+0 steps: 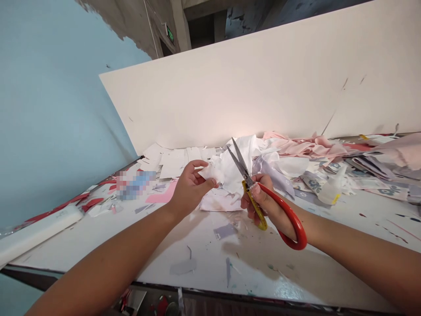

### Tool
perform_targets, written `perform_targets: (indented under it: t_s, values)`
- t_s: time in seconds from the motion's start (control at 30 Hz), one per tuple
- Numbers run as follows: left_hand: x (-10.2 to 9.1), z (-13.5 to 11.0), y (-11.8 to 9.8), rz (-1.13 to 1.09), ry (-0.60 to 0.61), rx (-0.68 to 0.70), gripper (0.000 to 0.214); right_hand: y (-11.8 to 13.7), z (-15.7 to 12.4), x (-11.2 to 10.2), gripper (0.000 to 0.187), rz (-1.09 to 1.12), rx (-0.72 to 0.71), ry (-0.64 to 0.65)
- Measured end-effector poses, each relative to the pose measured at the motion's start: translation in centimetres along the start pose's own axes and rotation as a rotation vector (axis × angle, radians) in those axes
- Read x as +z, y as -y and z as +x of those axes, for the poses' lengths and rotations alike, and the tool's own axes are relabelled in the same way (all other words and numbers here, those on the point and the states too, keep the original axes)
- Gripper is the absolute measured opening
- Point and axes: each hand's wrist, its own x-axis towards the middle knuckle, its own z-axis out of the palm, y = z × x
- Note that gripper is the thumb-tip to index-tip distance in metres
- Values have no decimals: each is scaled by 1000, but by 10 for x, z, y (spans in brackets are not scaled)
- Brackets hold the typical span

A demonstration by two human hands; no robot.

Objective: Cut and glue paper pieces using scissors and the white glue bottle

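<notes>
Between the thumb and fingers of my left hand (pixel 195 182) is a small piece of thin white fabric (pixel 212 170). My right hand (pixel 263 199) grips a pair of scissors (pixel 243 164) with one red and one yellow handle. Their blades stand slightly apart and point up and away, to the right of the white piece without touching it. Behind both hands lies a crumpled heap of white cloth (pixel 246 147). Where the white piece ends and the heap begins is hard to make out.
Pink fabric (pixel 302 147) and patterned scraps (pixel 312 182) lie at the right, beside a translucent bottle (pixel 330 188). White card pieces (pixel 174 162) and a pink sheet (pixel 162 193) are at the left. A white board (pixel 263 87) stands along the back of the table (pixel 131 245).
</notes>
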Motion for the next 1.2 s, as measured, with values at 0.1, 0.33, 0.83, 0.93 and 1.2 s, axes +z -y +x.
perform_targets:
  t_s: [0.1, 0.33, 0.83, 0.93, 1.2]
  values:
    - [-2, 1, -2, -18, -34, -10, 48, 5, -5, -2, 59, -182, -7, 36]
    - [-4, 5, 2, -16, -108, -6, 49, 12, -10, -4, 50, -277, -81, 153]
    - [-2, -2, -5, 45, -64, 34, 40, 13, -8, -5, 33, -351, -100, 192]
    - [-2, -2, -5, 46, -54, 37, 41, 14, -7, -5, 32, -356, -84, 180]
    - [-3, -3, -8, 93, -44, 36, 41, 20, -7, -4, 38, -412, -12, 237]
